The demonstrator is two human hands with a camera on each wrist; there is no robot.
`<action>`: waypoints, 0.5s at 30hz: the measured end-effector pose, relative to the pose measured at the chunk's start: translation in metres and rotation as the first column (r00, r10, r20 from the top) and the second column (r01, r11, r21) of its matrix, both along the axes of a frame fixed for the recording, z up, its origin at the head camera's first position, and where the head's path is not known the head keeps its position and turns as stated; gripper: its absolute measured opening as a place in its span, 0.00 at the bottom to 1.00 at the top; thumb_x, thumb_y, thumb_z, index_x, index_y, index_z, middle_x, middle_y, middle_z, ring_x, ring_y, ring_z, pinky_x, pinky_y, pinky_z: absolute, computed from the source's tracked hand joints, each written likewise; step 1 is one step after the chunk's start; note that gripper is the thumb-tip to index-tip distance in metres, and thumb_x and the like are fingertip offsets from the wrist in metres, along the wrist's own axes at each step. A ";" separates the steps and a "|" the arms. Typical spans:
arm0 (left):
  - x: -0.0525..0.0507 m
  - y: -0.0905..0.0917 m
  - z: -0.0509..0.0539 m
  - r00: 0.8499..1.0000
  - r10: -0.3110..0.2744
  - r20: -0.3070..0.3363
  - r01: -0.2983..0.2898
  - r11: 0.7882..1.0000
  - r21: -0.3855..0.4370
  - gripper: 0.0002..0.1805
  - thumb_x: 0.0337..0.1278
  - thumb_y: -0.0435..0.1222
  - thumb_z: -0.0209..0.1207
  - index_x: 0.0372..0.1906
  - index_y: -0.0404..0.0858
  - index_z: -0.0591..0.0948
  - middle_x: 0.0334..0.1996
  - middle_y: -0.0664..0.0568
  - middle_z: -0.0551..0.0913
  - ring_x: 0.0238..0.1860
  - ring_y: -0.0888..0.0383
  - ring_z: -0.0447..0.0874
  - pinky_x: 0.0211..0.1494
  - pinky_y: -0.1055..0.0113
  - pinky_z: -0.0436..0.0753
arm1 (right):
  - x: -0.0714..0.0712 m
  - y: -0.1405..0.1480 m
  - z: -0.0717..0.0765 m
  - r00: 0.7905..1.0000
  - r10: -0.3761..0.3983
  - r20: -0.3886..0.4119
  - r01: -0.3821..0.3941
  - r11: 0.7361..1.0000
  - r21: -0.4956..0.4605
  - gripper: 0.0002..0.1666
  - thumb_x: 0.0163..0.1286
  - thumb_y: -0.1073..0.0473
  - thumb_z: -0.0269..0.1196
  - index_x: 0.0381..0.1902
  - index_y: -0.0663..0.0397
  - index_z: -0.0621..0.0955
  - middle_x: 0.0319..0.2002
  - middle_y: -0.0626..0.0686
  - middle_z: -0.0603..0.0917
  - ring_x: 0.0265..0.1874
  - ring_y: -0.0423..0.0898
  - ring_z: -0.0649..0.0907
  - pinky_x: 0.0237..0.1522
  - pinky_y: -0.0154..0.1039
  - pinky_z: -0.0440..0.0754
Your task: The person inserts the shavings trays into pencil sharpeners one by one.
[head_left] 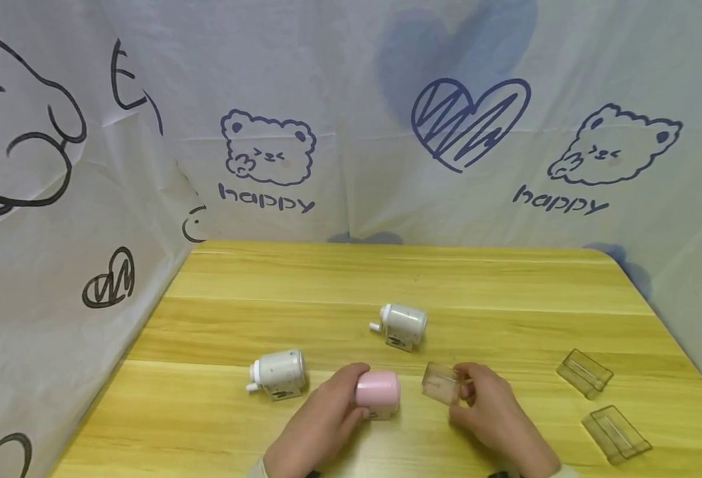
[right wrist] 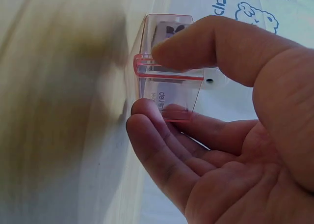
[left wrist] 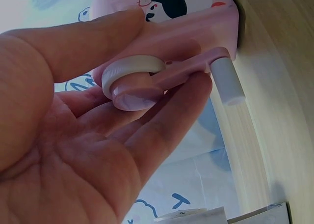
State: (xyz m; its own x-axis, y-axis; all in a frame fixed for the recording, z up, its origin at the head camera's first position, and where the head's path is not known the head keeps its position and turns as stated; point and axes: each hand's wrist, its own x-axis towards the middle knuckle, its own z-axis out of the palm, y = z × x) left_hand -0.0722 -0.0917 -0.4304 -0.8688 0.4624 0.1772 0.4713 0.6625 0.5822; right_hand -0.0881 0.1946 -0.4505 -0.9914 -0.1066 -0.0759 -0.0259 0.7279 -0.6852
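My left hand [head_left: 327, 413] grips a pink crank pencil sharpener [head_left: 378, 389] by its sides, near the table's front. In the left wrist view the sharpener [left wrist: 181, 42] shows its crank arm with a white knob, a white ring, and a printed cartoon picture. Thumb and fingers of that hand lie on either side of its body. To the right, apart from the sharpener, my right hand [head_left: 487, 406] pinches a clear shavings drawer [head_left: 440, 383]. Pinkish edges mark this drawer [right wrist: 171, 79] in the right wrist view, between the thumb and the fingers.
Two white crank pencil sharpeners stand on the wooden table [head_left: 219, 292]: one sharpener [head_left: 279, 374] left of my left hand, another sharpener [head_left: 403, 326] farther back. Two more clear drawers lie at the right, a rear drawer [head_left: 585, 373] and a front drawer [head_left: 616, 433]. Printed cloth hangs behind.
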 end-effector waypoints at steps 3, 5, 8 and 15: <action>0.000 0.000 0.000 1.000 0.001 0.005 -0.001 1.000 0.003 0.29 0.64 0.32 0.67 0.67 0.31 0.72 0.60 0.42 0.81 0.60 0.48 0.82 0.64 0.51 0.80 | 0.001 -0.002 -0.001 1.000 0.012 0.004 -0.012 1.000 -0.013 0.39 0.46 0.70 0.74 0.60 0.71 0.77 0.40 0.50 0.80 0.36 0.43 0.77 0.36 0.35 0.80; 0.001 0.000 0.000 1.000 0.003 0.006 -0.003 1.000 0.001 0.29 0.64 0.32 0.67 0.67 0.32 0.72 0.60 0.43 0.81 0.60 0.48 0.82 0.64 0.51 0.80 | 0.001 -0.004 -0.002 1.000 0.028 -0.001 -0.029 0.999 -0.020 0.38 0.46 0.70 0.74 0.60 0.70 0.78 0.41 0.50 0.80 0.36 0.43 0.77 0.37 0.35 0.80; 0.001 0.001 -0.001 1.000 0.006 0.001 -0.006 1.000 -0.005 0.29 0.64 0.33 0.67 0.67 0.32 0.72 0.60 0.43 0.81 0.60 0.49 0.82 0.64 0.51 0.81 | 0.002 -0.006 -0.002 0.999 0.051 0.001 -0.051 0.998 -0.041 0.38 0.47 0.70 0.74 0.59 0.68 0.78 0.43 0.50 0.81 0.37 0.42 0.78 0.37 0.34 0.80; 0.001 0.001 -0.001 1.000 0.006 -0.009 -0.006 1.000 -0.009 0.29 0.64 0.33 0.67 0.67 0.32 0.72 0.60 0.43 0.81 0.59 0.49 0.82 0.63 0.52 0.81 | 0.002 -0.009 -0.003 0.997 0.082 0.016 -0.080 0.995 -0.061 0.36 0.49 0.69 0.74 0.59 0.66 0.79 0.46 0.50 0.82 0.38 0.42 0.78 0.38 0.34 0.80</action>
State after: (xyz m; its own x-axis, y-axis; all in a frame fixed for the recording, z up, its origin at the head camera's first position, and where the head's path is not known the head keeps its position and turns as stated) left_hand -0.0716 -0.0908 -0.4315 -0.8701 0.4585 0.1808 0.4723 0.6709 0.5716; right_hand -0.0865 0.1855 -0.4534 -0.9778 -0.1915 -0.0854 -0.0698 0.6814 -0.7286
